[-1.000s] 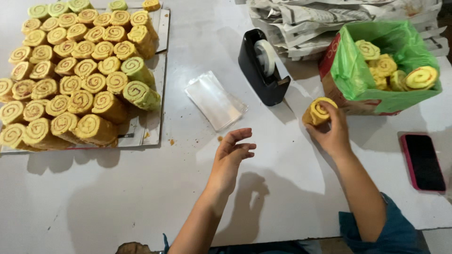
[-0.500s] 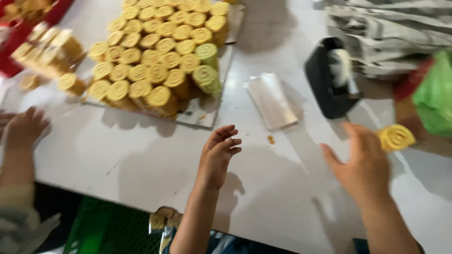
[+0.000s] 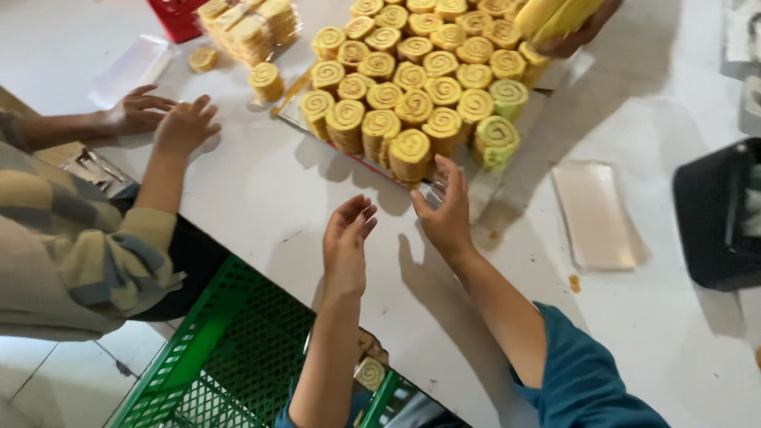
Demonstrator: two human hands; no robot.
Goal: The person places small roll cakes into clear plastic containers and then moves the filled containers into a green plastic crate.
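Right hand [image 3: 445, 212] open, fingers spread, reaching up to the nearest swirl roll [image 3: 410, 154] at the front edge of the tray [image 3: 483, 186], grasping nothing yet. Left hand [image 3: 347, 242] open and empty too, hovering over the white table [image 3: 261, 198] just beside it. Co-worker's hands [image 3: 162, 119] resting on the table at far left.

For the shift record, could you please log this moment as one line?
left hand: open, empty, over table | right hand: open, reaching the nearest roll on tray | co-worker's hands: on table

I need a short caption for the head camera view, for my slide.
Both empty hands, left hand and right hand, reach toward swirl rolls on a tray on a white table.
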